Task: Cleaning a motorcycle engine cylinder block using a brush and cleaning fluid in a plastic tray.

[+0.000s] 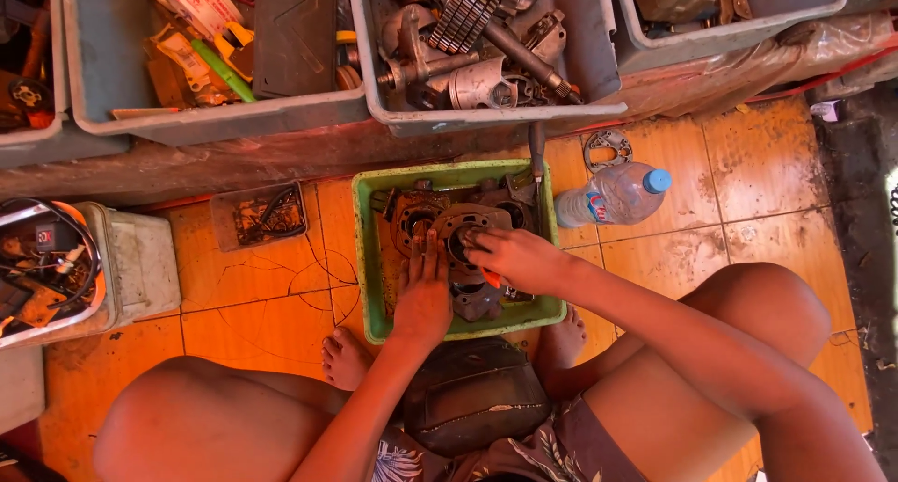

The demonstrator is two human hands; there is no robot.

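Observation:
A green tray (366,257) sits on the orange tiled floor between my knees. Greasy engine parts lie in it, among them a round metal cylinder piece (465,224). My left hand (423,290) lies flat with fingers stretched out against the left side of that piece. My right hand (514,257) reaches in from the right, fingers closed around an orange-handled tool (490,278) and pressed to the cylinder's opening. The tool's tip is hidden by the fingers.
A plastic water bottle (613,195) with a blue cap lies right of the tray, a metal gasket (607,151) behind it. Grey bins (486,119) of tools and engine parts line a low ledge ahead. A white container (140,267) with wires stands at left.

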